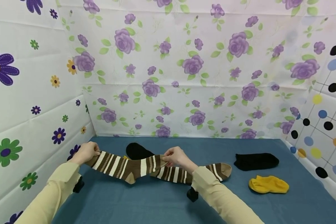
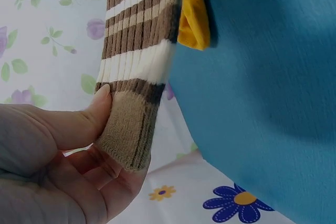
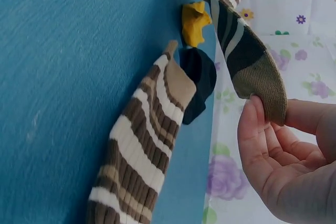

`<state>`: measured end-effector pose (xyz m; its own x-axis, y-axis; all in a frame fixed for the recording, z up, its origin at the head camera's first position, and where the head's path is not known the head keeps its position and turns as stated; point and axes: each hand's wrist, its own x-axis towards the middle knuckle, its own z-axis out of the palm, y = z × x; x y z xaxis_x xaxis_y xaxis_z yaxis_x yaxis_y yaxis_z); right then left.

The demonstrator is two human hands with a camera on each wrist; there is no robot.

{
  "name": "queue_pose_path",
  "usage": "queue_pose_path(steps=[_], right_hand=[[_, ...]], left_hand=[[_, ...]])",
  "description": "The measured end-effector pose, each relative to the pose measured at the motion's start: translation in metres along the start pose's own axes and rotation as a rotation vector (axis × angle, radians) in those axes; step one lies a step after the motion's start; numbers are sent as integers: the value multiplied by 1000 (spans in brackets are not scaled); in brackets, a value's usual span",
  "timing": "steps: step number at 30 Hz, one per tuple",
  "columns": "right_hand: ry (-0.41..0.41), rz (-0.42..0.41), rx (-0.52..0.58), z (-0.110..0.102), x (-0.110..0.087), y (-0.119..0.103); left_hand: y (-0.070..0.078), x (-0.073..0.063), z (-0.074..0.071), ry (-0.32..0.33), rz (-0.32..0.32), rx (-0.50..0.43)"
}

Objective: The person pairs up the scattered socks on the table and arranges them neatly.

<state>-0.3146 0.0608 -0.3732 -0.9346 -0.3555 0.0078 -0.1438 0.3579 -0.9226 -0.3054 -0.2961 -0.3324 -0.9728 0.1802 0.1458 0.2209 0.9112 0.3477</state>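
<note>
A brown, white and tan striped sock (image 1: pixel 116 165) is held lengthwise above the table. My left hand (image 1: pixel 85 153) pinches its tan ribbed cuff (image 2: pixel 128 129) between thumb and fingers. At the other end, my right hand (image 1: pixel 177 157) pinches the tan toe (image 3: pixel 260 85). The tan heel hangs down midway. A second striped sock (image 3: pixel 136 140) lies on the table below my right hand, partly covered by that forearm in the head view. Behind the held sock lie a black sock (image 1: pixel 138 151) and a yellow sock (image 3: pixel 194 23), mostly hidden in the head view.
On the right side of the blue-covered table (image 1: pixel 123 205) lie another black sock (image 1: pixel 256 161) and, nearer to me, another yellow sock (image 1: pixel 268 184). Patterned sheets (image 1: pixel 168 74) stand around the back and both sides.
</note>
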Motion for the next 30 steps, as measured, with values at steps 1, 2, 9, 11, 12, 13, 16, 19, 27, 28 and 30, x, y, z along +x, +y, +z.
queue_pose_path(steps=[1,2,9,11,12,13,16,19,27,28,30], right_hand=[[4,2,0,-1,0,0],[6,5,2,-2,0,0],[18,20,10,-8,-1,2],[24,21,-3,-11,-1,2],[29,23,-9,-12,-1,2],[32,26,-7,-13,-1,2],[51,26,-22,-18,0,4],[64,36,-23,-23,0,6],[77,56,-27,-33,0,8],[82,60,-25,-34,0,8],[88,61,-27,-36,-1,8]], left_hand=[[1,1,1,-2,1,5],[2,1,1,0,4,13],[10,5,5,-30,-7,-20],[13,7,4,-29,-6,-27],[14,7,4,-27,-8,-28],[16,8,4,-23,-7,-29],[19,10,4,-17,-5,-27],[22,11,4,-20,-7,-24],[30,17,7,-37,-58,-34],[32,19,7,-39,-63,-35],[34,21,7,-41,-74,-38]])
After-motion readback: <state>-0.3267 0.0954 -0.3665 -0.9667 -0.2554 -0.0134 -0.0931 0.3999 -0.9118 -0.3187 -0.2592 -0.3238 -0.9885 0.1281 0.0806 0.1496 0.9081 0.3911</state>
